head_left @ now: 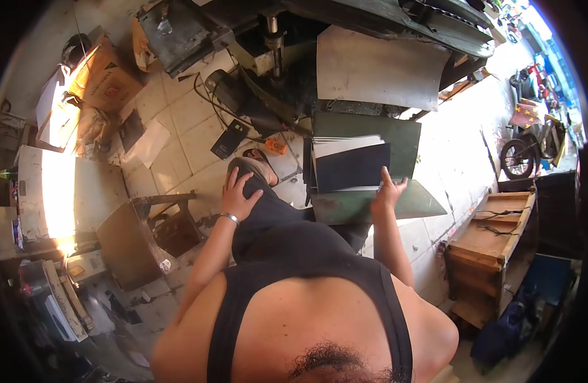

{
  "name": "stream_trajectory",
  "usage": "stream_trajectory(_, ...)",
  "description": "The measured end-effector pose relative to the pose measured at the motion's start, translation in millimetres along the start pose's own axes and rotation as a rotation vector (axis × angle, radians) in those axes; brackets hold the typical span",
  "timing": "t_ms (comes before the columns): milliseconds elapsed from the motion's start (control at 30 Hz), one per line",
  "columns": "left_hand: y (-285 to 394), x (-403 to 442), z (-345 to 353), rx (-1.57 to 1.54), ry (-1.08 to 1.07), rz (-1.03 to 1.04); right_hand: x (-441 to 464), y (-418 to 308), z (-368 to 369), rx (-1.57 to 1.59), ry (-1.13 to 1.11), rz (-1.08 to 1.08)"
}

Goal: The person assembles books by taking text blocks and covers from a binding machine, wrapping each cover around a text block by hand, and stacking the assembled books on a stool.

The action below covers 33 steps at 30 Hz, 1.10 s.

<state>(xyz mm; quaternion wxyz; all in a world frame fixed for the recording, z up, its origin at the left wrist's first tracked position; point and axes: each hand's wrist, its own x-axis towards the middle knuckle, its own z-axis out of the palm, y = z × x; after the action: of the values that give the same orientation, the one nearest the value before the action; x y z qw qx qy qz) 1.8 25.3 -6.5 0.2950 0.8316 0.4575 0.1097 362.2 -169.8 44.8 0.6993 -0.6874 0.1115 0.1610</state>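
Cardboard box (109,76) sits at my far left, a brown wooden seat (129,246) nearer me. Right of them, a loose white sheet (152,143) and a black packet (230,139) lie on the tiled floor (182,150). My left hand (241,195), a metal bracelet (230,217) at its wrist, rests on my knee with its fingers spread; that grip is slack and holds nothing. Beyond that knee, a small orange box (276,146) lies near my sandalled foot (264,167). Ahead of me, the green counter (405,143) carries a stack of white sheets (345,142), slightly fanned, with a dark navy sheet (354,169) on top. My right hand (389,195) is at the near right corner of that dark sheet, one digit overlapping its edge; the digits stand apart, so this grip looks released. Farther right come a wooden crate (460,239) and a parked two-wheeler (517,158).
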Motion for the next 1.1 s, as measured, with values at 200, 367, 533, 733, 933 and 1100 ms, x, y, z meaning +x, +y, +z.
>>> stream_trajectory(200, -5.3, 3.5, 3.4, -0.037, 0.034, 0.031, 62.2, 5.0, -24.7, -0.874, -0.250, -0.277)
stream_trajectory(367, -1.0, 0.9, 1.5, -0.042, 0.054, 0.004, 59.8, 9.5, -21.7, -1.150, -0.221, -0.337)
stream_trajectory(533, 3.6, 2.8, 2.8, -0.031, 0.108, 0.048, 47.5, 8.3, -18.4, -1.142, -0.240, -0.372)
stream_trajectory(733, 77.3, 64.5, 34.8, -0.393, -0.096, -0.012, 63.0, 11.1, -26.6, -1.178, -0.247, -0.338)
stream_trajectory(933, 106.5, 103.1, 87.6, -0.355, -0.299, -0.098, 91.4, -5.7, -68.9, -1.109, -0.324, -0.307)
stream_trajectory(1100, 107.5, 107.2, 112.1, -0.305, -0.272, -0.072, 123.9, 22.7, -88.4, -1.132, -0.370, -0.393)
